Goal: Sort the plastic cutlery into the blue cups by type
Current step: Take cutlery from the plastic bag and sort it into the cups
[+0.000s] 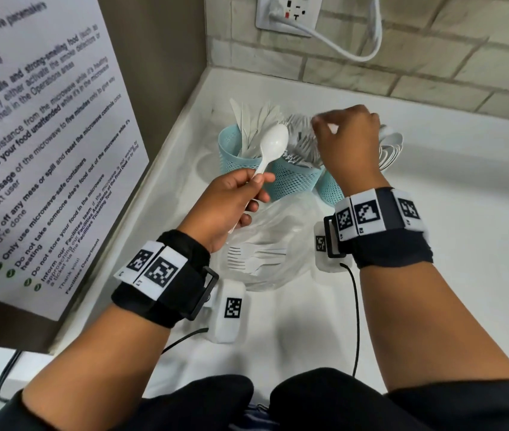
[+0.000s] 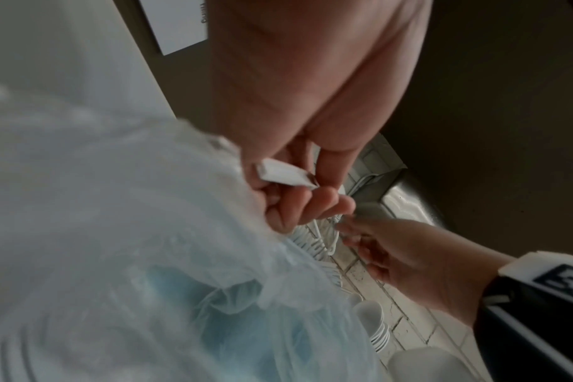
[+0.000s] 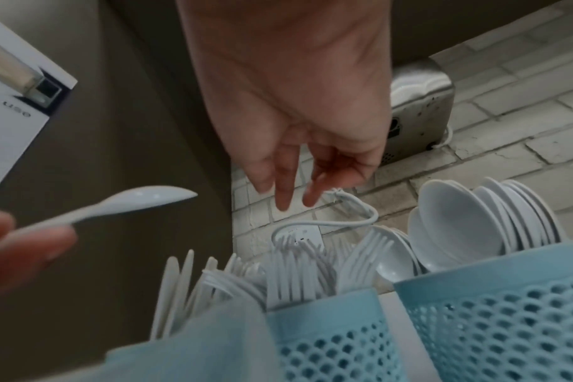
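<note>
Above fork cup (image 1: 296, 178), right hand (image 1: 348, 141) hung slack, empty. Left hand (image 1: 231, 202) pinched spoon (image 1: 273, 144); I judged spoon cup (image 3: 507, 325) next, past right hand.

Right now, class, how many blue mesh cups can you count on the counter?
3. The knife cup stands on the left, the fork cup in the middle, and the spoon cup on the right, partly hidden behind the right hand. More may be hidden.
</note>
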